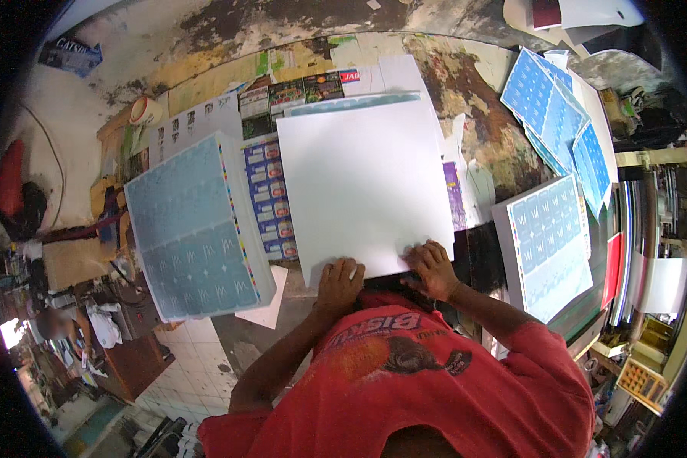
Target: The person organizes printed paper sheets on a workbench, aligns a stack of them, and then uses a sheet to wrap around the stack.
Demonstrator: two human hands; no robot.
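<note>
A stack of large blank white paper sheets [366, 183] lies on the worktable in front of me, its near edge close to my body. My left hand [340, 282] is closed on that edge near its left corner, fingers bent over the top. Toward the right corner, my right hand [433, 271] also grips the edge, with bent fingers on top and the thumb low at the side. From under the far side of the white paper peeks a strip of blue printed sheet [359, 104].
A thick stack of blue-grey printed sheets [187, 221] stands left; another printed stack [546, 244] stands right. Loose blue sheets [546, 107] lie at far right. Purple printed sheets [267, 198] show beside the white paper. A cup [146, 111] sits at the far left.
</note>
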